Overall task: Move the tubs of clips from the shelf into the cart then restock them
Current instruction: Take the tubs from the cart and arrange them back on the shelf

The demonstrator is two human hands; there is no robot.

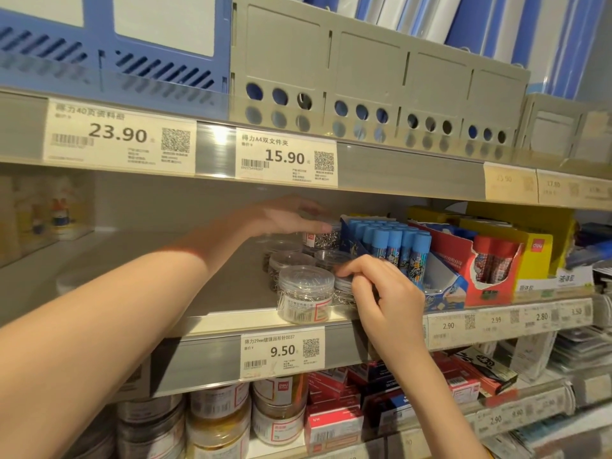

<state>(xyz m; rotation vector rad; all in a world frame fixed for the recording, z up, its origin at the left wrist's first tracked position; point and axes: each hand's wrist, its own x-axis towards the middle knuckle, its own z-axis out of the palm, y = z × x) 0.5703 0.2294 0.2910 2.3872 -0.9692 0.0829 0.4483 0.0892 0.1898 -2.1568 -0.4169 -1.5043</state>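
Stationery shelving fills your view — the tubs of clips (306, 293) cluster left of the glue-stick box (394, 246). Your left hand (291, 215) grips a rear tub, your right hand (381, 286) pinches one beside the box. Whether you're clearing or restocking — unclear; no cart in view.

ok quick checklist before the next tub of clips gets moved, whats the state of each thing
1. Left hand on a tub: cannot tell; it reaches over the rear tub, blurred, grip unclear.
2. Right hand on a tub: ok; its fingertips pinch the lid edge of the right front tub.
3. Front tub seated: ok; upright at the shelf lip, lid on.
4. Room to the right: not ok; the glue stick box stands close beside the tubs.
5. Room to the left: ok; bare shelf there.
6. Cart position: cannot tell; not in view.
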